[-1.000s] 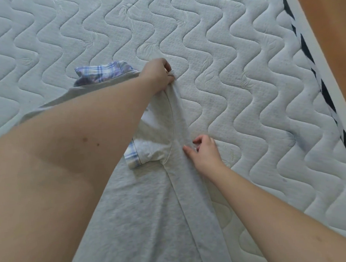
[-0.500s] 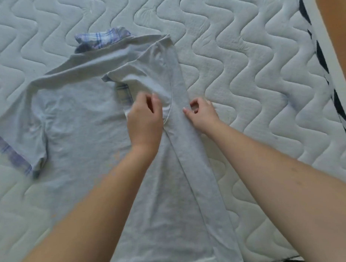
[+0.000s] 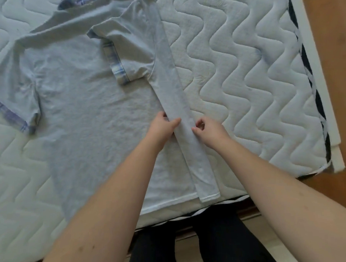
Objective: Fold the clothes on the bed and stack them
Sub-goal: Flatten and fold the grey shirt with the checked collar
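Note:
A light grey T-shirt (image 3: 84,98) with plaid sleeve cuffs and collar lies flat on the white quilted mattress (image 3: 244,73). Its right side is folded inward as a long narrow strip (image 3: 179,103), with the right sleeve (image 3: 126,50) turned over onto the body. My left hand (image 3: 164,127) rests on the left edge of that strip, thumb lying across the fabric. My right hand (image 3: 209,130) touches the strip's right edge with curled fingertips. The left sleeve (image 3: 16,101) lies spread out at the left.
The mattress's right edge (image 3: 316,98) has black-and-white trim, with a wooden floor (image 3: 338,46) beyond. The near edge of the bed lies just below the shirt hem (image 3: 170,202). My dark-clad legs (image 3: 184,244) stand against that edge.
Both hands have slid down the folded strip from the sleeve area toward the hem. The left hand let go of the shoulder a second ago. The view has shifted downward.

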Tool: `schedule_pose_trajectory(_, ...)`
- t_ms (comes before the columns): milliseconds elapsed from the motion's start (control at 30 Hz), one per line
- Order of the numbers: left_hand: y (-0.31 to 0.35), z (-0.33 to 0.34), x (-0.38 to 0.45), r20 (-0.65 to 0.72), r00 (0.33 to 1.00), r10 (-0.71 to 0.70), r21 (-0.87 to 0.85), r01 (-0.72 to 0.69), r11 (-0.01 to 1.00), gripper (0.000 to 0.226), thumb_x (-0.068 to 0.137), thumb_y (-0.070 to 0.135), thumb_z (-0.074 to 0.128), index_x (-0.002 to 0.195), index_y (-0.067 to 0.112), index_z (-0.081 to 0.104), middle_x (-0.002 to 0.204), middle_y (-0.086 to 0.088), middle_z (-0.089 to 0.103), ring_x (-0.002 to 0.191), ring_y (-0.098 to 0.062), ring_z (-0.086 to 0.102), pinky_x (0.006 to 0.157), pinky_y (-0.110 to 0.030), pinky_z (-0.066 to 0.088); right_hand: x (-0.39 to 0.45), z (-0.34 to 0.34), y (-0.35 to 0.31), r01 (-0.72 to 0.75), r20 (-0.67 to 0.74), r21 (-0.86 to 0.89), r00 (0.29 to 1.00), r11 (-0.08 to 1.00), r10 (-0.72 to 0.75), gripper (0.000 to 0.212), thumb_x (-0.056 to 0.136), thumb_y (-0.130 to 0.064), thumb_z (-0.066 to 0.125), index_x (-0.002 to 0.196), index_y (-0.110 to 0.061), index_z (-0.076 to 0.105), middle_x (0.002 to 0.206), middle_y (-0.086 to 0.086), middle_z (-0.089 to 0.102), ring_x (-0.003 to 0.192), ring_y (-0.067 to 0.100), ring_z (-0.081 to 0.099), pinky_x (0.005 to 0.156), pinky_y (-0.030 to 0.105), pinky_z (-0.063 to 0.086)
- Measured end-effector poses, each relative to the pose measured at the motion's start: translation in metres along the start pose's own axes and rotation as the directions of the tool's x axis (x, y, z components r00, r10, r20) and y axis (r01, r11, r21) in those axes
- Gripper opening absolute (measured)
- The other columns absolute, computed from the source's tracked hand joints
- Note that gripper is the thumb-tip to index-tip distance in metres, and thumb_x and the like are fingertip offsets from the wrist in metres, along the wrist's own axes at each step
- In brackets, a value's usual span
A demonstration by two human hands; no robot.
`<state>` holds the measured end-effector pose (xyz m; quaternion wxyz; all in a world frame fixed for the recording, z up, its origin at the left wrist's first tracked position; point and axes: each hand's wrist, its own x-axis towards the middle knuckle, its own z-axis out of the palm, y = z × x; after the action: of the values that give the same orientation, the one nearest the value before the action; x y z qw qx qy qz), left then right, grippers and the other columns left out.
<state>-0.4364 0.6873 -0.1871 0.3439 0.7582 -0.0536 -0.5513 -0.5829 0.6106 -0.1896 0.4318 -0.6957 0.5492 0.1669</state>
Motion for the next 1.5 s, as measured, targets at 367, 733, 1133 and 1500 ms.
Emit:
schedule_pose_trajectory(367, -0.065, 0.014, -0.052, -0.158, 0.987, 0.003, 0.136, 0.018, 0.990, 0.022, 0.095, 0.032, 0.060, 0.093, 0.010, 0.064, 0.091, -0.009, 0.068, 0.087, -0.027, 0.064, 0.078, -0.039, 0.054, -0.058, 0.030, 0.030, -0.121, 0.075, 0.027, 0.990, 0.992, 0.119, 0.021, 0.089, -0.038, 0.067, 0.092, -0.018, 0.060, 0.097, 0.005, 0.068, 0.095, 0.025, 0.063, 0.075, 0.030, 0.043)
schedule_pose_trajectory(733, -0.122, 0.018, -0.084, -0.149, 0.988, -0.032, 0.096, 0.047, 0.994, 0.011, 0.096, 0.025, 0.059, 0.100, 0.015, 0.056, 0.094, -0.010, 0.069, 0.088, -0.028, 0.067, 0.083, -0.046, 0.056, -0.095, 0.057, 0.051, -0.227, 0.087, 0.046, 0.971, 0.973, 0.223, 0.030, 0.085, -0.043, 0.069, 0.078, -0.022, 0.050, 0.081, -0.002, 0.059, 0.089, 0.025, 0.060, 0.067, 0.031, 0.038)
schedule_pose_trajectory(1133, -0.157, 0.012, -0.121, -0.129, 0.991, -0.047, 0.334, 0.088, 0.938, 0.014, 0.099, 0.030, 0.048, 0.103, 0.019, 0.056, 0.096, 0.000, 0.065, 0.088, -0.022, 0.062, 0.074, -0.036, 0.048, -0.116, 0.064, 0.066, -0.235, 0.199, -0.019, 0.952, 0.972, 0.234, 0.031, 0.083, -0.037, 0.075, 0.072, -0.021, 0.051, 0.075, -0.001, 0.060, 0.082, 0.023, 0.061, 0.074, 0.033, 0.047)
schedule_pose_trajectory(1500, -0.152, 0.004, -0.120, -0.033, 0.991, -0.133, 0.667, 0.121, 0.735, 0.027, 0.089, 0.040, 0.064, 0.101, 0.017, 0.058, 0.094, -0.003, 0.063, 0.087, -0.024, 0.060, 0.067, -0.032, 0.043, -0.120, 0.065, 0.060, -0.215, 0.228, -0.260, 0.934, 0.941, 0.277, 0.021, 0.089, -0.039, 0.065, 0.081, -0.020, 0.063, 0.090, 0.004, 0.066, 0.092, 0.024, 0.064, 0.075, 0.032, 0.048)
